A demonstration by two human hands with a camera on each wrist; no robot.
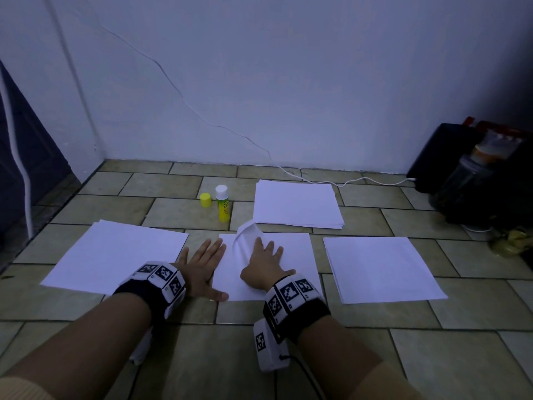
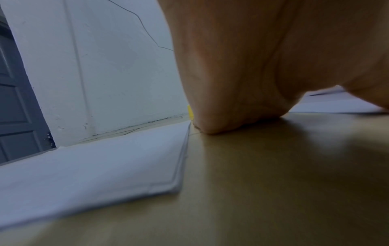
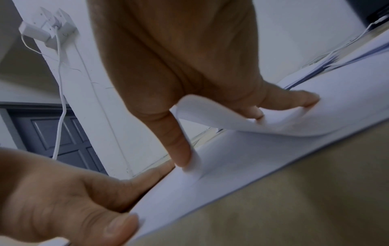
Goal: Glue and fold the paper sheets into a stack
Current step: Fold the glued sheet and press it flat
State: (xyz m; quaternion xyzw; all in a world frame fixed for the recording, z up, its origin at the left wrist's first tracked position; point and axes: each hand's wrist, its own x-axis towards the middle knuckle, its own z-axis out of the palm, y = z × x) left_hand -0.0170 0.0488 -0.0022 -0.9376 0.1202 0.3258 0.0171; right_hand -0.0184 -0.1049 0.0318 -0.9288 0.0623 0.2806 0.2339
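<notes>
The middle sheet (image 1: pixel 268 267) lies on the floor (image 1: pixel 375 356) between both hands — its left part curls up under the flat, straight-fingered right hand (image 1: pixel 264 265); the left hand (image 1: pixel 202 267), also flat, pins its left edge.

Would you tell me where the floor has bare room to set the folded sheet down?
Bare tiles lie in front of both hands, and behind the left paper stack toward the wall. It is crowded around the glue stick, its cap and the far stack.
</notes>
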